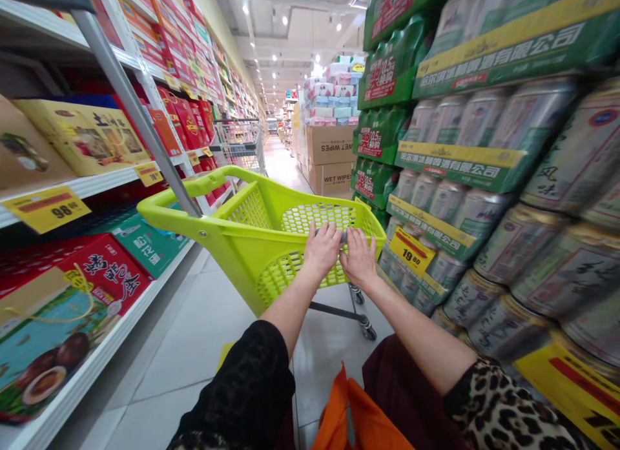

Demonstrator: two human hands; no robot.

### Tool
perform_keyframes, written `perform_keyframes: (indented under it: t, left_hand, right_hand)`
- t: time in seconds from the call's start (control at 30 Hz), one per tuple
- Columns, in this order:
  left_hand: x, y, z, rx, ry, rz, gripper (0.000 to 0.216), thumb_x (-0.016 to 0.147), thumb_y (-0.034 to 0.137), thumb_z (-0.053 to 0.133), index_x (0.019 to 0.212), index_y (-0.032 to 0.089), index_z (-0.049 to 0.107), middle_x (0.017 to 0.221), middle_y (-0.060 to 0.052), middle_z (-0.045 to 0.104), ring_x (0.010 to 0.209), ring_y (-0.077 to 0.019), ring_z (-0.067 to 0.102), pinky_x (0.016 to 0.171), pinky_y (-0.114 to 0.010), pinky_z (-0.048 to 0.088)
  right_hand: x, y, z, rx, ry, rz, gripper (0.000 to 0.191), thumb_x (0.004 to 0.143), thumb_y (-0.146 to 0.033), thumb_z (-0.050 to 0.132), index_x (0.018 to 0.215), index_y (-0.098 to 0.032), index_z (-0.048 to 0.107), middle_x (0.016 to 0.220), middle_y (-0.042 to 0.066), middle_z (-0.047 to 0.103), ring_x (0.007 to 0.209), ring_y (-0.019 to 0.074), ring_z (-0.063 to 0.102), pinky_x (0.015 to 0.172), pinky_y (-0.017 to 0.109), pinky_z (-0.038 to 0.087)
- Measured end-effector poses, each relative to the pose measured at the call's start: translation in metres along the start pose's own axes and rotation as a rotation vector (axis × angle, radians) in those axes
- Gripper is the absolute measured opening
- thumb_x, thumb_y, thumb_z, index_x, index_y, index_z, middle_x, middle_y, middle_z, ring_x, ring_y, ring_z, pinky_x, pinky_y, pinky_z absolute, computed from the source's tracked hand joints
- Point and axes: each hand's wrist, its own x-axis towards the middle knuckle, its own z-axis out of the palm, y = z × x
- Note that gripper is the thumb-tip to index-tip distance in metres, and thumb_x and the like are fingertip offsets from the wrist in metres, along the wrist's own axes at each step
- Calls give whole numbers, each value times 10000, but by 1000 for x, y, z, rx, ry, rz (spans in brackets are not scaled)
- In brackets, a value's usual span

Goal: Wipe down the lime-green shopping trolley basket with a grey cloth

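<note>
A lime-green plastic shopping cart [232,240] with perforated sides stands before me on the tiled floor. My left hand [323,248] is closed over a short grey bar on its near side, fingers curled over the top. Close beside it, my right hand [359,253] is closed over the same edge, its fingers bent towards the inside. Most of the bar is hidden under my hands. A grey metal post [138,101] rises from the cart's left end. The part of the basket I see into shows no goods, and its bottom is partly hidden.
Shelves with gift boxes [82,137] line the left side. Stacked beer cans [526,124] and green bottle packs [382,75] rise close on the right. Ahead are cartons [330,145] and a wire shopping cart [241,143]. An orange cloth [358,414] hangs at my front.
</note>
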Motion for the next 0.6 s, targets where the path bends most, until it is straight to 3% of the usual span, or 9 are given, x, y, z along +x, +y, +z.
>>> perform_keyframes:
  t: [0.13,0.3,0.43,0.6]
  left_hand:
    - [-12,-15,2,8,20,48,257,877,221,414,1098,217,544,1105,-78,612,1116,-231,500,1073,-561,175]
    - [-31,-54,-11,40,44,16,252,867,244,438,1092,238,553,1108,-76,617,1116,-244,499,1081,-587,111]
    - [-41,-74,-21,89,35,-48,251,852,263,461,1079,251,567,1149,-78,598,1101,-284,492,1042,-611,177]
    - [-39,-67,-17,116,4,-61,296,855,192,409,1098,224,575,1108,-106,608,1057,-273,511,1007,-522,298]
  right_hand:
    - [-1,2,-1,-63,-20,15,564,847,-261,379,1373,-67,319,1394,154,401,1300,255,303,1055,531,162]
    - [-2,16,-5,-136,-84,56,556,856,-253,368,1387,-101,301,1408,137,387,1305,255,294,1044,557,175]
    - [0,20,-8,-158,-107,78,560,858,-263,373,1381,-78,305,1421,153,360,1318,265,274,1048,560,169]
    - [6,-15,-7,-32,-103,-62,555,850,-254,387,1373,-80,325,1439,149,328,1337,262,242,1054,562,144]
